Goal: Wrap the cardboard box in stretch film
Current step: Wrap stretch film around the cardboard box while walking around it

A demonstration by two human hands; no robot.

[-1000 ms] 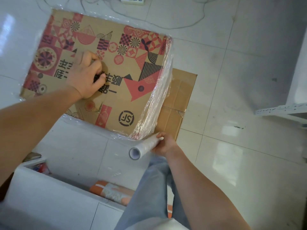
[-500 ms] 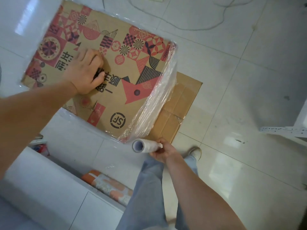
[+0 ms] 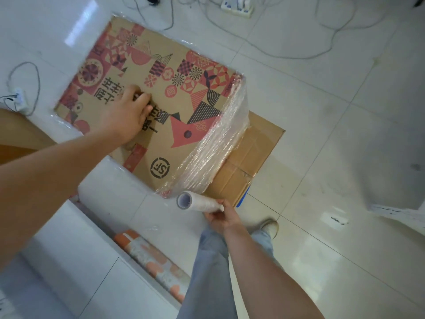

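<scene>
A large cardboard box [image 3: 184, 93] printed with red and black patterns stands on the tiled floor. Clear stretch film [image 3: 216, 148] covers its right side and runs down to a nearly used-up film roll [image 3: 197, 202]. My right hand [image 3: 220, 215] grips that roll at its right end, just off the box's near right corner. My left hand [image 3: 128, 111] lies flat on the box's top face, fingers spread over the black printed characters.
A flattened plain cardboard sheet [image 3: 250, 162] lies under the box on the right. A white cabinet [image 3: 57, 261] and a patterned orange roll [image 3: 156, 261] sit at lower left. Cables and a power strip [image 3: 236, 6] run along the far floor. My legs and shoe [image 3: 269, 226] are below.
My right hand has carried the roll slightly right along the box's near corner, and the film is pulled tighter. My view has shifted back, showing more floor. My left hand stays pressed on top.
</scene>
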